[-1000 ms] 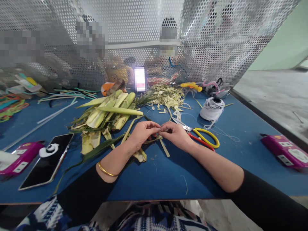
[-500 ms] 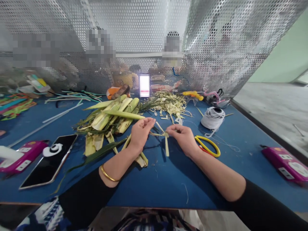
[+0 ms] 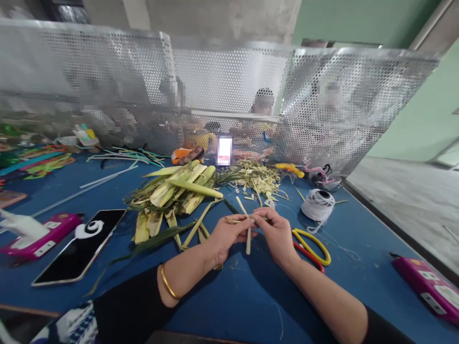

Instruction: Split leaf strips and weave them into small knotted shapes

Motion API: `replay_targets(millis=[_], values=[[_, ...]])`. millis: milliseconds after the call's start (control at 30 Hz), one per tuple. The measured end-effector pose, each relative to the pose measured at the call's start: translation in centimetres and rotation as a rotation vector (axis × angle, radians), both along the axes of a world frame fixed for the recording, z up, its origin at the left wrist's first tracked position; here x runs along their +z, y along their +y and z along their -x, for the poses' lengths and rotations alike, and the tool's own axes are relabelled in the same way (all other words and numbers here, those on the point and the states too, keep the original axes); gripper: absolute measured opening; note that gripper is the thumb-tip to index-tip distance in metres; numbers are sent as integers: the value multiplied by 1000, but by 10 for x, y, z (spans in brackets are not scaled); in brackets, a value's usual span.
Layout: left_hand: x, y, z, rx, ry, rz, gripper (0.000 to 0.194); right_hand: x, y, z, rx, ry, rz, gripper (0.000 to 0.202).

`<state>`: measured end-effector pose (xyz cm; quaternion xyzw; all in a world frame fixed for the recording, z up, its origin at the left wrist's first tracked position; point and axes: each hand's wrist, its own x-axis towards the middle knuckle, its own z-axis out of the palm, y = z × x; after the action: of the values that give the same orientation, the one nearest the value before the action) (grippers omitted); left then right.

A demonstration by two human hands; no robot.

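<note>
Both hands meet over the blue table around a small cross of pale husk strips [image 3: 248, 242]. My left hand [image 3: 229, 234], with a gold bangle at the wrist, pinches the strips from the left. My right hand [image 3: 274, 231] has its thumb and fingers closed on the same crossing point. One strip end sticks up and another hangs down between the hands. Left of them lies a pile of green and yellow corn husks [image 3: 186, 188]. Scissors with yellow and red handles [image 3: 315, 246] lie just right of my right hand.
A white string spool [image 3: 318, 205] stands at the right, near a magenta box [image 3: 426, 282]. Husk scraps [image 3: 256, 177] and a yellow glue gun [image 3: 289, 168] lie behind. At the left are a dark phone [image 3: 81, 246] and another magenta box [image 3: 46, 236]. People show behind a perforated screen [image 3: 229, 71].
My left hand has moved right and down from beside the husk pile to the strips, and now touches my right hand. The view has tilted upward.
</note>
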<state>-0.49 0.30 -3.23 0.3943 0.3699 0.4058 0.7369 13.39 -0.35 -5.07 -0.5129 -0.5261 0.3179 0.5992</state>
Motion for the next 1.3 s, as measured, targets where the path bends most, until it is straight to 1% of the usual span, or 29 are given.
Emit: replay_targets(millis=[100, 200, 333, 433, 533, 667, 800, 900, 967, 1033, 1100, 1133, 1200, 1233, 1300], values=[[0, 1, 1, 28, 13, 16, 34, 2, -1, 0, 36, -16, 31, 14], [4, 1, 1, 42, 53, 33, 20, 5, -1, -2, 77, 40, 93, 16], [10, 3, 1, 89, 109, 73, 6, 10, 1, -7, 52, 144, 140, 21], [12, 4, 3, 110, 133, 92, 5, 12, 2, -11, 47, 192, 175, 25], [12, 5, 4, 110, 143, 97, 9, 13, 3, -11, 75, 223, 206, 31], [12, 6, 4, 145, 184, 52, 11, 14, 4, -9, 131, 308, 244, 38], [11, 8, 3, 184, 256, 6, 7, 14, 5, -9, 142, 392, 284, 39], [11, 10, 5, 199, 285, -8, 7, 12, 8, -14, 97, 440, 275, 39], [12, 11, 6, 213, 285, -15, 9, 13, 12, -20, 16, 418, 234, 38], [12, 13, 8, 227, 278, -19, 11, 18, 15, -29, -70, 330, 174, 37], [14, 15, 9, 240, 283, -21, 11, 28, 15, -39, -98, 128, 104, 33], [15, 16, 10, 247, 289, -22, 11, 34, 13, -45, -86, -31, 74, 30], [17, 17, 11, 268, 304, -24, 11, 42, 3, -59, -58, -443, 60, 20], [18, 17, 11, 280, 310, -26, 10, 44, -5, -66, -82, -659, 94, 17], [20, 18, 12, 297, 320, -24, 9, 42, -23, -78, -125, -1026, 220, 13]])
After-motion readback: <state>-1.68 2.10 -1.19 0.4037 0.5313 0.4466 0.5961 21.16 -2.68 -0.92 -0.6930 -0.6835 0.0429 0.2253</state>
